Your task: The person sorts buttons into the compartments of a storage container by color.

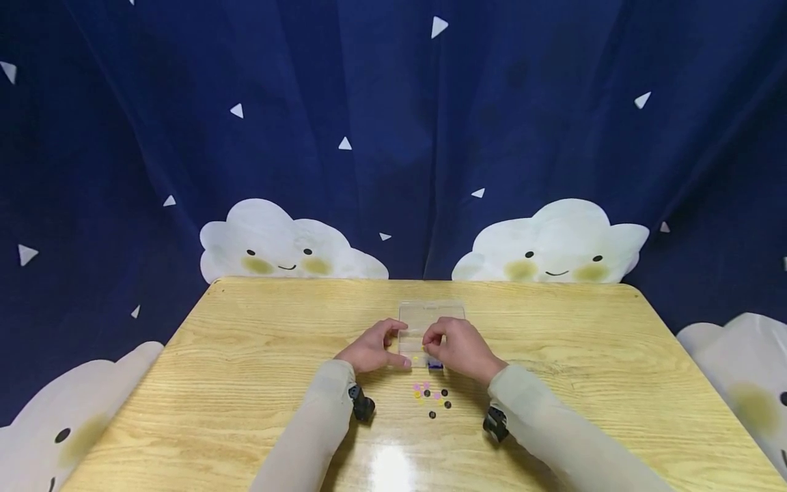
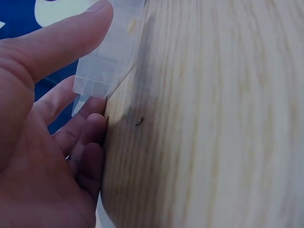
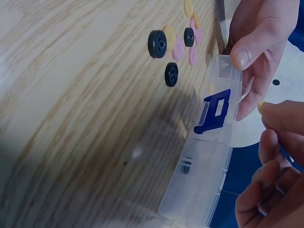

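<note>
A clear plastic compartment box (image 1: 433, 311) lies on the table with its lid raised at the back. Its blue latch (image 3: 219, 110) faces the near side. My left hand (image 1: 372, 347) holds the box's left end, thumb at the front corner and fingers behind. Above the compartments, my right hand (image 1: 462, 348) pinches a yellow button (image 3: 261, 107) between thumb and forefinger. Through the clear wall a black button (image 3: 186, 166) shows inside, and a yellow button (image 1: 415, 358) shows at the left. In front lie several loose black buttons (image 3: 157, 44), pink buttons (image 3: 178, 49) and yellow buttons (image 3: 169, 37).
The wooden table (image 1: 258, 328) extends to both sides of the box. Behind its far edge hangs a dark blue curtain (image 1: 393, 137) with white triangles and clouds. A light reflection shines near the front.
</note>
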`<state>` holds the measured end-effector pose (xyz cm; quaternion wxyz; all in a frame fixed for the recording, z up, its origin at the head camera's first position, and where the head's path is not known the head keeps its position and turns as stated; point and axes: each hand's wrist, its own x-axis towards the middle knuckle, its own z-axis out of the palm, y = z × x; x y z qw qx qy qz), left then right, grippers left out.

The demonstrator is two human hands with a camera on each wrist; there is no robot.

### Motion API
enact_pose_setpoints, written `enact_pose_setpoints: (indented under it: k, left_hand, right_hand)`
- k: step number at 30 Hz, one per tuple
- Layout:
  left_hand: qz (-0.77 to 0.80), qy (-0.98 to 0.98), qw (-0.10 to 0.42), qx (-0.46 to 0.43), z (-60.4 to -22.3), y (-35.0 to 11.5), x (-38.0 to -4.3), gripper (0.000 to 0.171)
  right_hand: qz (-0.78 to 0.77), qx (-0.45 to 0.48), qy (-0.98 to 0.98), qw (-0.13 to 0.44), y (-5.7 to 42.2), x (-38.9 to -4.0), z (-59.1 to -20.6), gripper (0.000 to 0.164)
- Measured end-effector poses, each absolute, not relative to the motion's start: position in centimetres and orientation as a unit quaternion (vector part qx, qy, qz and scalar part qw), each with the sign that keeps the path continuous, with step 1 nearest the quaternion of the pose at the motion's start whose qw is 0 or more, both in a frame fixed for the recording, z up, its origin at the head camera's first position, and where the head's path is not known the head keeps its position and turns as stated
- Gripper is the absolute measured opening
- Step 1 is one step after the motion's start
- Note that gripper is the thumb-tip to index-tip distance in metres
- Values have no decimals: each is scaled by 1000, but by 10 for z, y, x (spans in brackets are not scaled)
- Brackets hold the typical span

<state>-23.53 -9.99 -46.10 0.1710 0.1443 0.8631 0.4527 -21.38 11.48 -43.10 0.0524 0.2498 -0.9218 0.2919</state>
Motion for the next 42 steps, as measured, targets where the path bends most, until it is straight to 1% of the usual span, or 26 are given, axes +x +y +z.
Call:
enact_pose_setpoints:
  k: [13,20,28,42]
  left_hand:
    - [443,867,173,150,-461,-100,-234,72]
    - [443,867,172,150,-462,-101,-235,72]
    - [446,866,169,149,-463,-100,-236,71]
    - [453,861,180,146,-462,-102,-236,73]
  right_hand:
    - [268,242,-931,56,113,-215,-432,10]
    - [267,256,-927,66,110,-215,-432,10]
    - [266,250,-929,59,108,-214,-432,10]
    - [261,236,-935,50,107,-213,-433,8]
